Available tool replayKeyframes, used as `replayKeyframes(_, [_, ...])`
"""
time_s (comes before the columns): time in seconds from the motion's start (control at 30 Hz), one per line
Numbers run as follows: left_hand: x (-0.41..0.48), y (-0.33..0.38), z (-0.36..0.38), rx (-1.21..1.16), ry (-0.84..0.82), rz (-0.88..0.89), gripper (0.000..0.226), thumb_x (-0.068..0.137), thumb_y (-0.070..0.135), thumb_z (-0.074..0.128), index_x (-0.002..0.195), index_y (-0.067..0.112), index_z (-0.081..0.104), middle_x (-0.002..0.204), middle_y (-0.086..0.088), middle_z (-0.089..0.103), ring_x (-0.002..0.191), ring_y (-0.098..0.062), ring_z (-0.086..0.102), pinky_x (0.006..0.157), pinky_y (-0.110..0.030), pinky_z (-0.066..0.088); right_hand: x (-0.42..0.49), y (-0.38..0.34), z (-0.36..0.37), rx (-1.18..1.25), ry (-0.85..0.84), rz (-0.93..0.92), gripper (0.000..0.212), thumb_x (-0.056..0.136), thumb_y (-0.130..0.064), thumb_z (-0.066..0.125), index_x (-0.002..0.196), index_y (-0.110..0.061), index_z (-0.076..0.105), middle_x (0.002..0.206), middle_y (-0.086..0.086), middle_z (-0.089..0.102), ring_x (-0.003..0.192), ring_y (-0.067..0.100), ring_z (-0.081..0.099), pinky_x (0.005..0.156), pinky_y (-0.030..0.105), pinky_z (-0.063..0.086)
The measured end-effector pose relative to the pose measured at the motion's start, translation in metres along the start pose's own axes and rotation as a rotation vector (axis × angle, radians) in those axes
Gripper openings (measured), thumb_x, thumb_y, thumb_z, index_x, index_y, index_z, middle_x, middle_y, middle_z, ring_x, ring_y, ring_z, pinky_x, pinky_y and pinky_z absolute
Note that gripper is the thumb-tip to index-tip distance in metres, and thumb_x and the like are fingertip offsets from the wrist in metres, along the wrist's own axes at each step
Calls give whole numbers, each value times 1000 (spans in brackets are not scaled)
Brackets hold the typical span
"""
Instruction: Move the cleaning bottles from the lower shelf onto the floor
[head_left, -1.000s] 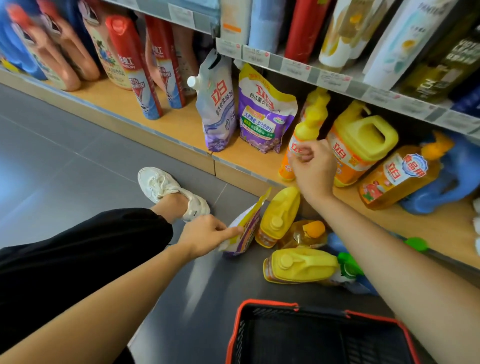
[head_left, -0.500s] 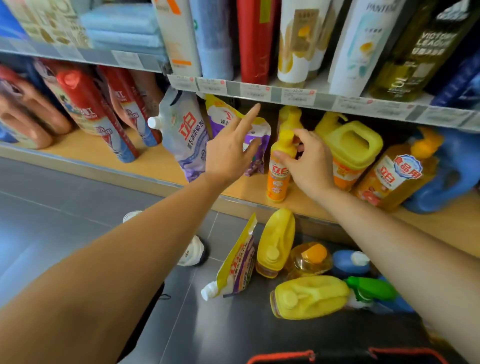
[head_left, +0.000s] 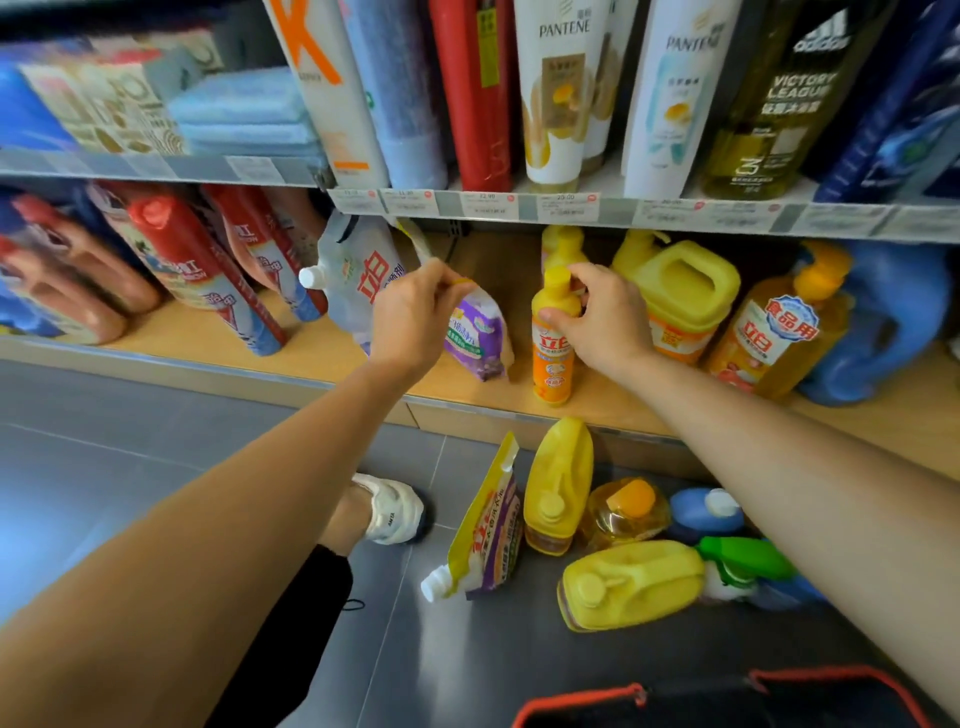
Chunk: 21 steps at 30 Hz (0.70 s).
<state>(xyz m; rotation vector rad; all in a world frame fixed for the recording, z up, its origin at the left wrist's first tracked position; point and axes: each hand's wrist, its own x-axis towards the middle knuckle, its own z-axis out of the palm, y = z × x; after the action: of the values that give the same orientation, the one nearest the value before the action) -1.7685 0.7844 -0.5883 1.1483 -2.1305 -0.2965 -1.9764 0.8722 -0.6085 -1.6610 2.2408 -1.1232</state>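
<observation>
Partway through, judging by the split between shelf and floor.

Still on the wooden lower shelf (head_left: 218, 338), far side, largest first: a big blue jug (head_left: 893, 322) at far right; a squat yellow jug with a moulded handle (head_left: 685, 291); an amber pump bottle with a red-and-white label (head_left: 774, 338); red and pink spray bottles (head_left: 202, 270) crowded at left; a white refill pouch with a screw spout (head_left: 353, 270); a purple-and-white refill pouch (head_left: 475, 338); a slim orange bottle with a yellow cap (head_left: 553, 343).

Already down on the grey tiled floor (head_left: 130, 467), near side, below the shelf edge: a yellow jug lying flat (head_left: 634, 584); a second yellow jug propped against the shelf base (head_left: 558, 483); a yellow-and-purple pouch leaning (head_left: 491, 525); a green-capped spray bottle (head_left: 748, 558); a blue bottle with a white cap (head_left: 704, 512); a clear amber bottle with an orange cap (head_left: 626, 512).

Left hand (head_left: 415, 322) pinched on the top edge of the purple-and-white pouch, tilting it. Right hand (head_left: 602, 322) wrapped round the neck of the slim orange bottle, upright on the shelf. Hands apart, both loaded, neither item clearly lifted yet.

Roughly half left to shift, mostly the heavier jugs at right and the sprays at left.
</observation>
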Motion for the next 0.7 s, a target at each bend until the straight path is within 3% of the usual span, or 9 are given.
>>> replayKeyframes(0.07, [-1,-3,-15,-46,-23,-37,19,97,29,67,94,10,68,85,-2,72,76,-15,63,64,-18,42,-1,-2,-1,3,-10,15,38,82,-37,80,114,-21,65,111,3,68,99,25,64,78,34,53])
replayKeyframes(0.2, [-5,-1,-44,-108,-49,-48,15,95,24,70,90,10,69,82,-1,71,72,-12,63,70,-32,52,-1,-8,1,20,-28,44,37,83,-33,79,114,-21,64,115,4,68,103,27,64,85,42,56])
replayKeyframes(0.3, [-4,6,-66,-166,-44,-67,13,95,23,69,90,11,68,80,0,71,72,-14,65,72,-33,55,1,-11,0,81,-84,71,41,82,-24,81,119,-18,64,118,7,69,106,30,64,89,46,54])
replayKeyframes(0.43, [-10,28,-93,-145,-33,23,11,95,25,69,88,17,68,75,10,70,73,-9,68,69,-27,55,3,-15,-11,196,-215,117,59,80,-19,83,134,-14,58,128,10,66,118,31,61,100,47,49])
replayKeyframes(0.57, [-29,53,-118,-135,-8,114,13,95,27,69,90,15,70,77,7,73,74,-9,70,70,-30,57,-18,-34,-40,352,-132,121,65,81,-24,83,139,-19,54,137,3,61,125,21,56,103,39,49])
replayKeyframes(0.7, [-54,86,-141,-138,23,223,9,95,28,70,91,19,70,77,9,72,76,-7,70,63,-11,50,-68,-74,-79,563,-147,0,50,79,-27,84,125,-28,63,125,-5,66,115,14,62,98,40,53])
